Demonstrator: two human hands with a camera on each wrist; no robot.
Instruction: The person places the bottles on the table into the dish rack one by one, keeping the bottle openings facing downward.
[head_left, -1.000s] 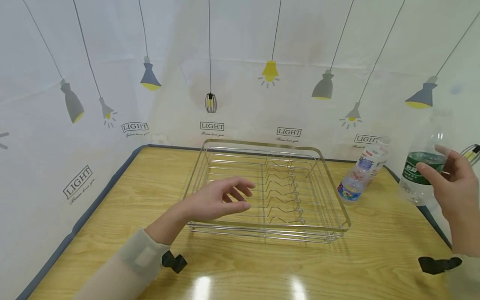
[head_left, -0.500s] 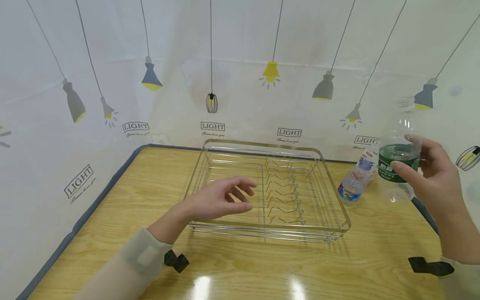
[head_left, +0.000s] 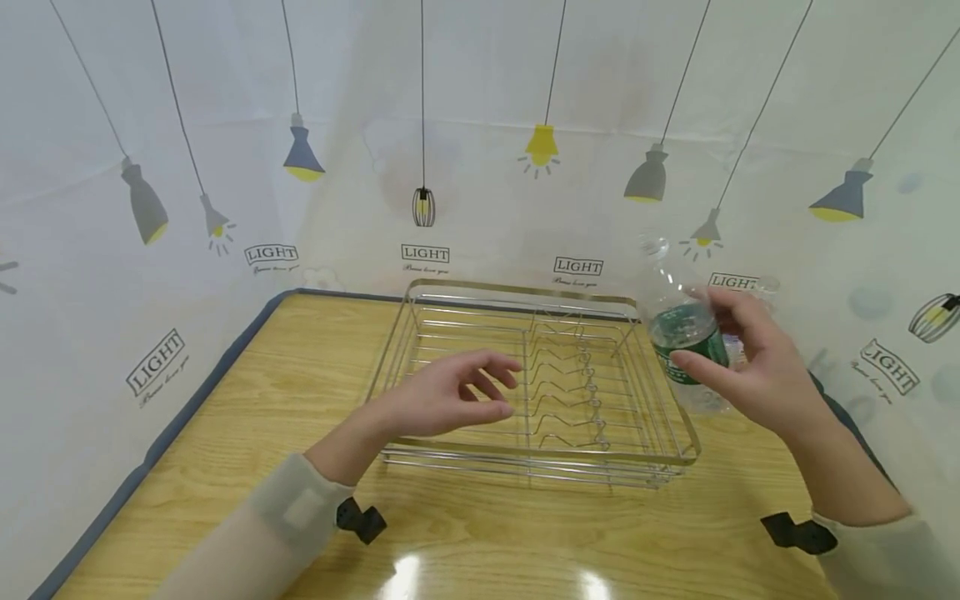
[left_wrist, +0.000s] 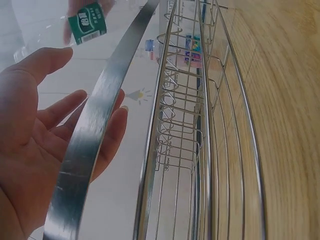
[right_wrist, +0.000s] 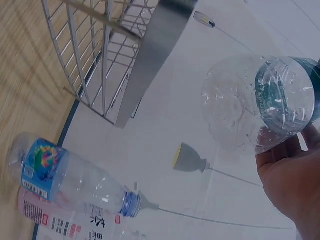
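My right hand (head_left: 765, 367) grips a clear plastic bottle (head_left: 686, 337) with a green label, thumb on one side and fingers on the other. The bottle leans to the left in the air at the right rim of a metal wire dish rack (head_left: 525, 450). In the right wrist view its see-through base (right_wrist: 227, 105) faces the camera, clear of the table. Over the front left of the rack hovers my left hand (head_left: 450, 396), fingers loosely bent and holding nothing. The left wrist view has this hand (left_wrist: 55, 115) beside the rack's flat metal rim (left_wrist: 95, 115).
Two more bottles stand right of the rack, mostly hidden in the head view: one with a blue label (right_wrist: 42, 167), one with a pinkish-white label (right_wrist: 60, 217). A wooden table (head_left: 480, 533) lies beneath, and a printed white sheet (head_left: 480, 100) rises behind.
My right hand has carried the green-labelled bottle leftward, from the far right to the rack's right rim, and the bottle now tilts left. My left hand has shifted only slightly right.
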